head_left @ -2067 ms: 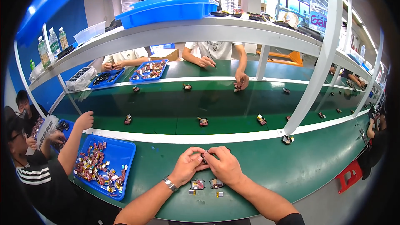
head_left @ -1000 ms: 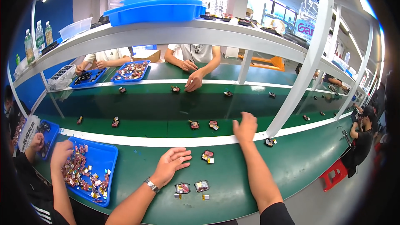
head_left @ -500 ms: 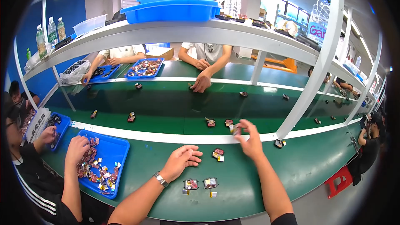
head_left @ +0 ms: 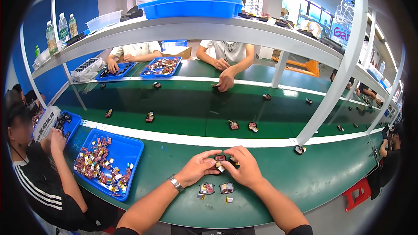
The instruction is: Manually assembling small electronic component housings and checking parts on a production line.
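My left hand (head_left: 199, 166) and my right hand (head_left: 244, 169) meet over the near green bench. Between their fingertips is a small dark device case with a red circuit board (head_left: 220, 158), and a silver-and-yellow battery (head_left: 220, 168) hangs at its lower side. My left thumb and fingers grip its left side; the right thumb presses at its right. Part of another small device (head_left: 234, 160) shows behind the right thumb, mostly hidden. Closer to me lie two open device cases, a left one (head_left: 207, 189) and a right one (head_left: 227, 187), each with a battery below.
A blue tray (head_left: 140, 148) of boards and batteries stands at left, beside a co-worker. Beyond a white rail (head_left: 191, 140), a dark green belt (head_left: 187, 124) carries several small devices. A white post (head_left: 333, 74) rises at right under the shelf (head_left: 196, 28). Other workers sit opposite.
My right hand has come back from the belt's edge to my left hand. Both hands have closed round the device between them. The left co-worker's hand has left the blue tray.
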{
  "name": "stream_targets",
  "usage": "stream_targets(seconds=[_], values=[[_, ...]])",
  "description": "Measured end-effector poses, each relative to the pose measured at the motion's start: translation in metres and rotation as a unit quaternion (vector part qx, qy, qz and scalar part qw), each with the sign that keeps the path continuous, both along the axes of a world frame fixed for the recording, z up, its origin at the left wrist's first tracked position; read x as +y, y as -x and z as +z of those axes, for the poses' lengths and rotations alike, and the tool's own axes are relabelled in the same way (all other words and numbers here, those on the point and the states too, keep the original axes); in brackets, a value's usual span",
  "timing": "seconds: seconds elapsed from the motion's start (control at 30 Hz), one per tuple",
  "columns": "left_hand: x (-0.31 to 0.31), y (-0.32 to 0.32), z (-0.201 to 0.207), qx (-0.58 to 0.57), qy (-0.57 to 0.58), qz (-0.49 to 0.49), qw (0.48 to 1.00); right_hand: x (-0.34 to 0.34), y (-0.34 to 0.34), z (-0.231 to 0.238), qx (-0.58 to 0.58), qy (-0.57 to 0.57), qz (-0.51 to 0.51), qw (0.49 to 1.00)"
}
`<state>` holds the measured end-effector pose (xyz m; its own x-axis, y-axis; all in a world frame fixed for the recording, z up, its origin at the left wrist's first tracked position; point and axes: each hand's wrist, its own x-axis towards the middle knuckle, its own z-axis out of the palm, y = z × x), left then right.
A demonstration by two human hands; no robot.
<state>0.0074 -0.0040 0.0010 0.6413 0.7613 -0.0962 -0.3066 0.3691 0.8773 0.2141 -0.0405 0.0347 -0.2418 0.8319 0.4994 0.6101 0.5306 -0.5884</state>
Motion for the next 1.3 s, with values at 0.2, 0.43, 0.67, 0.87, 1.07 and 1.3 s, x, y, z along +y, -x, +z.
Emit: stream_targets(seconds=[0.2,0.43,0.67,0.87,1.07,1.3], values=[[-0.003,-0.002,0.003,0.001,0.008,0.024,1.0,0.001,0.013,-0.003,-0.012,0.029,-0.033,0.999],[-0.003,-0.002,-0.001,-0.017,0.019,0.043,0.999,0.004,0.005,-0.001,-0.067,-0.082,0.028,0.994],[-0.006,-0.006,0.0,0.016,-0.008,0.063,0.998,0.009,0.003,0.002,-0.157,-0.103,0.027,0.982],[-0.008,-0.008,0.002,0.036,-0.026,0.061,0.997,0.011,-0.001,0.003,-0.156,-0.134,0.061,0.977],[-0.01,-0.008,0.004,0.059,-0.029,0.065,0.996,0.013,0.0,0.002,-0.165,-0.111,0.086,0.976],[-0.008,-0.007,0.002,0.064,-0.033,0.067,0.995,0.017,-0.005,-0.006,-0.098,-0.075,0.098,0.987]])
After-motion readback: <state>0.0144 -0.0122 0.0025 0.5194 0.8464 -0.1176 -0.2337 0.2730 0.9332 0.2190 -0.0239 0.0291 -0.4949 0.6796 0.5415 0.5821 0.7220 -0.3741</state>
